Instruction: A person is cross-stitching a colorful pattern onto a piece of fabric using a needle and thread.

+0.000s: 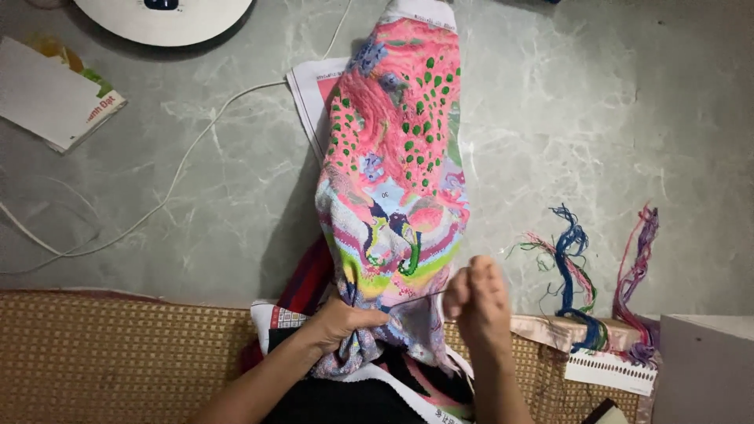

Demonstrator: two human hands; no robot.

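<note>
- The left hand (pixel 342 320) is clenching a bunched fold of the embroidery cloth (pixel 397 180), its grip closed tightly on the lower edge of the fabric.
- The right hand (pixel 477 297) is pinching a thin dark thread (pixel 420 297) between its fingertips; the thread is running taut from the fingers into the cloth, and whether a needle is there is too small to tell.
- The embroidery cloth, stitched mostly in pink with green dots, is stretching up and away from the person over the grey marbled floor (pixel 589 118), its lower end lying gathered between both hands.
- A woven mat (pixel 118 353) is lying under the forearms along the near edge.
- Loose skeins of coloured thread (pixel 577 267) are lying on the floor to the right, hanging from a punched thread card (pixel 611 369).
- A white cable (pixel 177 177) is trailing across the floor to the left, near a booklet (pixel 55 98).
</note>
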